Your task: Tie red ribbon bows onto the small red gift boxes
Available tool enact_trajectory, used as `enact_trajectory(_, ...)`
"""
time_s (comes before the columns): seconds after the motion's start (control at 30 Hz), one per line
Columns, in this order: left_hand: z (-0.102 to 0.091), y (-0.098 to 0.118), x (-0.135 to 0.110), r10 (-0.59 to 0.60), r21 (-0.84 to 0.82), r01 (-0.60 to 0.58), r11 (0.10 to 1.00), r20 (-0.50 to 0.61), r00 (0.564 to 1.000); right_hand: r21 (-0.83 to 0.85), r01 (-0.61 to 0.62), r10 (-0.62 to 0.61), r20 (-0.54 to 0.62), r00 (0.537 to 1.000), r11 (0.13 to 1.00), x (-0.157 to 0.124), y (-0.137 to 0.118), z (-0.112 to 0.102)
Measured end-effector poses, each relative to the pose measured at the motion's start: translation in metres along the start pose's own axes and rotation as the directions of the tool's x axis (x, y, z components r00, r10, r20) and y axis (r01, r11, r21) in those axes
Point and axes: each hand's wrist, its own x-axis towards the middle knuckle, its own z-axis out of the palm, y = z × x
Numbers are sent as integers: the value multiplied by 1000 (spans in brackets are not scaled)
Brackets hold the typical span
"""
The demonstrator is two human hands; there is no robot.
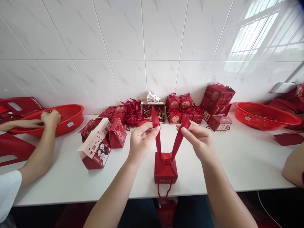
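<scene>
A small red gift box (165,169) stands on the white table (237,164) near its front edge, straight ahead of me. Two red ribbon ends rise from its top. My left hand (142,141) pinches the left ribbon end (156,133) above the box. My right hand (198,139) pinches the right ribbon end (178,139). Both ribbon ends are pulled up and slightly apart. A thin red cord loop hangs below the box over the table edge.
Part-folded red boxes (98,144) lie left of my hands. Finished boxes (180,109) and a ribbon pile (131,112) line the tiled wall. Red basins sit at left (71,118) and right (266,115). Another person's hands (49,118) reach into the left basin; someone's elbow (294,166) shows at right.
</scene>
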Motion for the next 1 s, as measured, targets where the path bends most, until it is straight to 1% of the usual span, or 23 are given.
enact_trajectory(0.13, 0, 1, -1, -17, 8, 17, 1000, 11, 1000, 11, -30, 31, -30, 999, 999, 0, 0, 0)
enact_trajectory(0.27, -2, 4, -2, 5, -11, -4, 1000, 43, 999, 144, -87, 93, -40, 995, 986, 1, -1, 3)
enact_trajectory(0.33, -3, 7, -4, 21, -46, -16, 999, 104, 994, 198, -133, 141, -29, 990, 971, 2, -1, 6)
enact_trajectory(0.37, -3, 9, -5, 20, -44, -13, 999, 150, 988, 199, -161, 170, -24, 985, 967, 3, -1, 8)
enact_trajectory(0.43, -2, 12, -7, 6, 19, -11, 1000, 254, 967, 165, -198, 201, -4, 980, 966, 4, -2, 11)
enact_trajectory(0.5, 0, 14, -9, 5, 110, -43, 993, 327, 945, 129, -184, 180, 42, 983, 974, 3, -3, 14)
enact_trajectory(0.53, 1, 14, -9, 9, 149, -64, 987, 343, 939, 122, -163, 155, 75, 985, 979, 1, -3, 14)
enact_trajectory(0.63, 4, 13, -10, 17, 232, -97, 968, 326, 945, 119, -112, 87, 198, 976, 987, -5, -2, 13)
enact_trajectory(0.7, 5, 11, -10, 17, 272, -106, 957, 311, 950, 109, -100, 67, 269, 961, 989, -8, -1, 12)
enact_trajectory(0.73, 5, 10, -10, 19, 288, -113, 951, 311, 950, 97, -97, 66, 286, 956, 990, -9, 0, 12)
enact_trajectory(0.8, 4, 9, -10, 24, 317, -127, 940, 310, 951, 75, -97, 73, 266, 961, 992, -11, 2, 13)
enact_trajectory(0.87, 2, 8, -10, 8, 337, -115, 934, 303, 953, 80, -86, 68, 210, 975, 993, -11, 5, 14)
enact_trajectory(0.93, -1, 6, -9, -51, 345, -63, 936, 312, 949, 108, -64, 44, 179, 983, 992, -11, 7, 14)
enact_trajectory(1.0, -5, 3, -8, -135, 335, 9, 942, 356, 925, 120, -38, 13, 202, 979, 992, -12, 11, 12)
